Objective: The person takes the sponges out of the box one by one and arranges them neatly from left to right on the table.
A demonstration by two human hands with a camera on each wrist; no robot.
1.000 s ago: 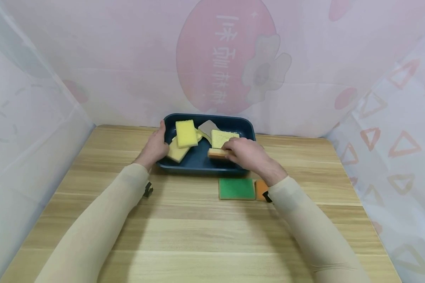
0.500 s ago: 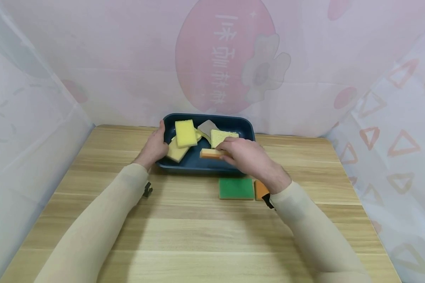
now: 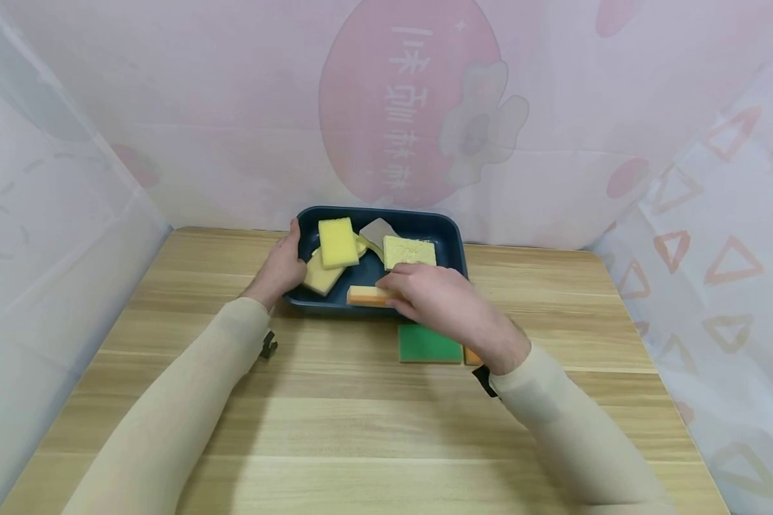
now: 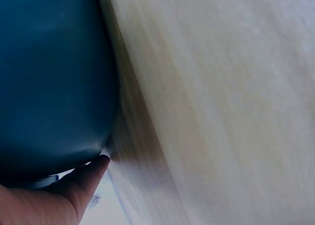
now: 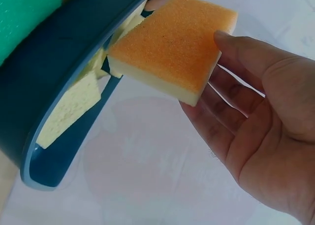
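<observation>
My right hand [image 3: 441, 300] reaches forward, palm down, over the near rim of the blue tray [image 3: 451, 239], forearm angled in from the near right. Its fingers and thumb pinch the orange sponge [image 3: 367, 295] by one end; the sponge is orange on one face, pale on the other, held level above the tray's near edge, jutting left from my fingertips. From the right wrist camera the sponge [image 5: 172, 48] sits across my fingers [image 5: 231, 102], which are only gently bent, thumb on the far side. My left hand [image 3: 282, 268] rests against the tray's left wall, thumb hooked over the rim, fingers curled round the outside; the left wrist camera shows only the thumb tip [image 4: 93, 171] pressed to the tray's blue wall [image 4: 54, 77]. Inside the tray: two yellow sponges [image 3: 337, 243] overlapping at the left, a grey pad [image 3: 376, 232] at the back, a pale yellow sponge [image 3: 410, 252] right of centre. On the wooden table [image 3: 335, 415], just in front of the tray, a green sponge [image 3: 425, 345] lies flat, partly under my right wrist.
</observation>
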